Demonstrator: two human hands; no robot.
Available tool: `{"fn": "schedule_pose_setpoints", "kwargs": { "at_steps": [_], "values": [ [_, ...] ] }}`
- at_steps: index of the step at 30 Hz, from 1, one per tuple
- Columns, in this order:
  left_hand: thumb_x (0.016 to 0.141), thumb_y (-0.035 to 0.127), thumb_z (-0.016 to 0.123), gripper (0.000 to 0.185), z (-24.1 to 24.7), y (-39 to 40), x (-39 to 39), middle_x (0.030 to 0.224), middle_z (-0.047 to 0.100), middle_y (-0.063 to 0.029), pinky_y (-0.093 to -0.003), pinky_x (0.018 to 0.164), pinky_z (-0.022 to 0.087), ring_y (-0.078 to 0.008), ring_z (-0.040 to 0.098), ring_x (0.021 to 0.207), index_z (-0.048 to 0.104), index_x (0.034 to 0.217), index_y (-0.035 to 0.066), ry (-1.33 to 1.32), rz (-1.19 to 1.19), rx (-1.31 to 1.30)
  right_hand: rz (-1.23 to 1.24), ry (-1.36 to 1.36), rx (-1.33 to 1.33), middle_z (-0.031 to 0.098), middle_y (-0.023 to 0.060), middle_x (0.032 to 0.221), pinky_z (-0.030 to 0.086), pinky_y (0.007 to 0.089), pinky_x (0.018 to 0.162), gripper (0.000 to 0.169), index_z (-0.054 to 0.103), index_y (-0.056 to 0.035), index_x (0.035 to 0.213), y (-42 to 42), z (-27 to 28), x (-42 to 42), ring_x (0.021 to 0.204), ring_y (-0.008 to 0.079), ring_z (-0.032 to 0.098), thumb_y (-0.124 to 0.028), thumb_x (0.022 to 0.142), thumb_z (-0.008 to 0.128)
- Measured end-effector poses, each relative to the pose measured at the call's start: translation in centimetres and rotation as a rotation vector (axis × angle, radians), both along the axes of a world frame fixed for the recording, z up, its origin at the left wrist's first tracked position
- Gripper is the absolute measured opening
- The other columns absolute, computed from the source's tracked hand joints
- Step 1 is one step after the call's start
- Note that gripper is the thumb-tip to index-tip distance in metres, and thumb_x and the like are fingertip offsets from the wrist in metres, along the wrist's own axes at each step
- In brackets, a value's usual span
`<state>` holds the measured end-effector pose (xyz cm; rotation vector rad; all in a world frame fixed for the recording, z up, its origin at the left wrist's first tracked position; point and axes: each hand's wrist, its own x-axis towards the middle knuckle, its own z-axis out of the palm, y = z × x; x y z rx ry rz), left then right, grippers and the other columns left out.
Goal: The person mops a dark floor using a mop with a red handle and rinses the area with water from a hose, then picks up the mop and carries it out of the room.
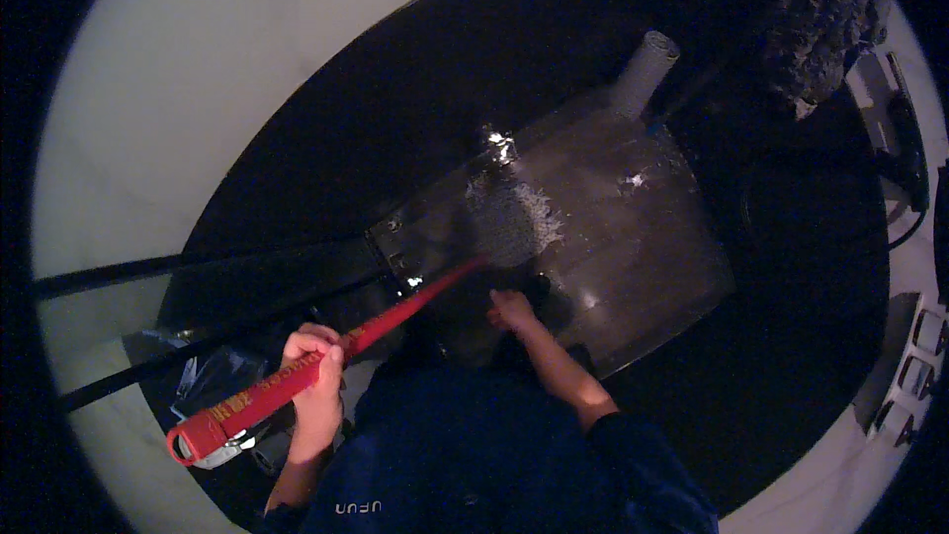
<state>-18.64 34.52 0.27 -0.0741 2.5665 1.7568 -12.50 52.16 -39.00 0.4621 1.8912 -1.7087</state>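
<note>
At the lower left my left hand is closed around a red pole, near its looped end cap. The pole bears yellow writing and runs up towards a grey, fringed pad, which looks like a mop head; shadow hides how they join. My right hand is just below the pad and apart from the pole, its fingers bent. Whether it holds anything is too dark to tell. Beneath the pad lies a shiny brownish panel or sheet, with bright reflections on it.
A grey roll lies at the panel's upper edge. Dark bars cross the left side, above a clear plastic bag or wrap. A crumpled grey fluffy thing is at the upper right. A white framed object stands at the right rim.
</note>
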Motion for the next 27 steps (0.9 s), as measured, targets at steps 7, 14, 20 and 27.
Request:
{"fn": "schedule_pose_setpoints", "kwargs": {
  "at_steps": [7,14,20,27],
  "values": [
    [0.078,0.005,0.053,0.013,-1.4,2.7,0.7,0.095,0.049,-0.0131,-0.0274,0.066,0.047,-0.0163,0.053,0.079,0.048,0.090,0.005,-0.270,0.022,0.027,-0.240,-0.576,-0.227,0.055,0.0104,0.071,0.047,0.0364,0.050,0.050,0.054,-0.0024,0.095,-0.7,-0.6,-6.1,0.054,0.0250,0.055,-0.049,0.077,0.057],
    [0.090,0.038,0.031,0.042,-6.2,-3.1,7.4,0.082,0.049,-0.0137,-0.0362,0.075,0.039,-0.0244,0.048,0.081,0.049,0.075,0.002,-0.073,0.336,-0.103,-0.659,-0.608,-0.625,0.051,0.0063,0.067,0.045,0.0392,0.055,0.038,0.052,-0.0080,0.087,-5.7,-3.0,-10.0,0.055,0.0237,0.049,-0.044,0.078,0.057],
    [0.090,0.044,0.028,0.048,-3.4,-4.6,10.1,0.064,0.041,-0.0058,-0.0322,0.068,0.035,-0.0184,0.042,0.068,0.045,0.062,0.007,0.091,0.631,0.095,-0.866,-0.593,-1.031,0.045,0.0021,0.055,0.042,0.0351,0.051,0.023,0.048,-0.0150,0.074,-3.9,-12.4,-6.8,0.051,0.0187,0.044,-0.035,0.082,0.056],
    [0.087,0.042,0.046,0.036,-8.2,-19.0,20.5,0.062,0.041,-0.0002,-0.0250,0.060,0.039,-0.0123,0.043,0.057,0.048,0.084,0.006,0.249,1.404,0.103,-0.954,-0.756,-0.846,0.043,0.0020,0.054,0.040,0.0349,0.048,0.025,0.046,-0.0162,0.070,-5.3,-14.1,-3.4,0.050,0.0188,0.045,-0.037,0.081,0.056]
  ]
}}
